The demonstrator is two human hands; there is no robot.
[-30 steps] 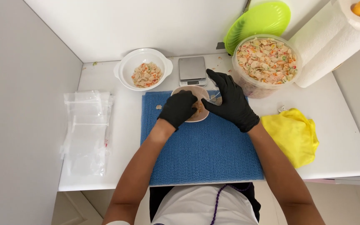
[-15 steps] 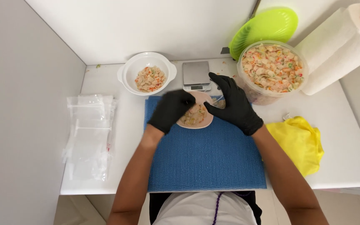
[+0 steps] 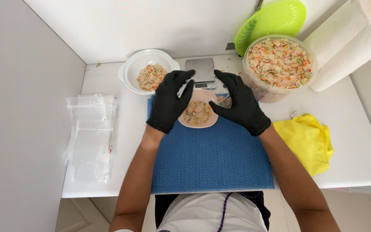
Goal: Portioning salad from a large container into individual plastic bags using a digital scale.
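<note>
A small pink bowl [image 3: 198,114] with pale shell-shaped pasta pieces sits on the far edge of a blue mat [image 3: 211,154]. My left hand [image 3: 169,101], in a black glove, hovers just left of the bowl with fingers spread, holding nothing. My right hand [image 3: 238,102], also gloved, hovers just right of it, fingers apart. A clear plastic spoon [image 3: 223,101] lies by the bowl under my right hand. Behind the bowl stands a small grey kitchen scale [image 3: 200,71].
A white handled bowl [image 3: 146,71] with some pasta stands back left. A large clear tub [image 3: 278,64] full of pasta stands back right, a green lid [image 3: 270,23] behind it. Paper towel roll [image 3: 348,47] far right, yellow cloth [image 3: 308,139] right, clear bags [image 3: 89,135] left.
Both hands have lifted off the pink bowl and spread apart to its sides, uncovering it. The view has tilted slightly.
</note>
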